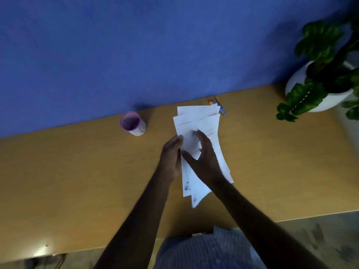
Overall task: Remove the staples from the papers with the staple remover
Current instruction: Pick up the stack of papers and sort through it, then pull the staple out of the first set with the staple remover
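On the table, papers lie under both hands' fingers

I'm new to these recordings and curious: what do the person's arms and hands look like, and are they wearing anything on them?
Both forearms are bare: no sleeves, gloves, watch or rings can be seen on the left hand or the right hand. Below, a light blue striped shirt covers the body. The picture is dim and blurred.

Papers fanned at desk centre, both hands on them: left hand at left edge, right hand on top. Cup left of papers. Stapler-like tool behind papers' far right corner. Potted plant far right, against wall.
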A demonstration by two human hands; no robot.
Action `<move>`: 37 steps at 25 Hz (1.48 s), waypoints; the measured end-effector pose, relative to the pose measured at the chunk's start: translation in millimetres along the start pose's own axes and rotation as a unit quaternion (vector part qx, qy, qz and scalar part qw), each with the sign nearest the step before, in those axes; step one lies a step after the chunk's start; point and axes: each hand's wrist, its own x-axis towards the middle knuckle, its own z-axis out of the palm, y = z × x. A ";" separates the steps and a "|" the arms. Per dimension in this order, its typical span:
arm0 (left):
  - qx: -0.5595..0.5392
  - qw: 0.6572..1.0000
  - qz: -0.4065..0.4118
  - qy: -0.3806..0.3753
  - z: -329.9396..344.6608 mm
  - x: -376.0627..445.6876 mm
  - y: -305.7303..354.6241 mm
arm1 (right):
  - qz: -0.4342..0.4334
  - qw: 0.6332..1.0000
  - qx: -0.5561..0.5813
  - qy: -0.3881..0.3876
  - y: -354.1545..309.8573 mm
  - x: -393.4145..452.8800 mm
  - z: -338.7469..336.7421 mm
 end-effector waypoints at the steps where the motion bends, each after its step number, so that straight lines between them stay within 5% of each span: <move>1: -0.009 1.000 -0.011 0.006 4.8 -2.8 2.2 | 0.003 1.000 0.015 -0.002 -2.5 0.4 1.6; 5: 0.008 0.999 -0.009 -0.040 6.2 -11.7 11.1 | -0.025 0.999 0.045 0.005 -5.8 2.4 -3.0; 11: 0.101 0.991 0.087 0.033 -8.8 -16.3 32.1 | 0.029 0.992 0.120 -0.014 -20.5 14.6 -24.9; 15: 0.203 0.943 0.231 0.129 -28.2 -3.1 55.6 | 0.093 0.978 0.172 -0.078 -27.1 22.0 -36.7; 19: 0.329 0.892 0.292 0.105 -35.0 8.6 98.6 | 0.109 0.966 0.189 -0.138 -40.3 26.4 -42.5; 24: 0.348 0.931 0.092 -0.066 -44.3 19.5 129.4 | 0.113 0.964 0.121 -0.209 -50.1 39.6 -46.8; 28: 0.324 0.938 -0.035 -0.117 -57.0 28.2 101.9 | 0.121 0.961 -0.009 -0.248 -43.6 62.5 -43.5; 32: 0.269 0.959 -0.059 -0.069 -77.0 50.5 49.9 | 0.111 0.944 -0.183 -0.251 -21.0 80.7 -33.9; 37: 0.205 0.977 -0.043 0.031 -84.4 60.5 -4.9 | 0.086 0.949 -0.264 -0.150 23.7 93.9 -17.9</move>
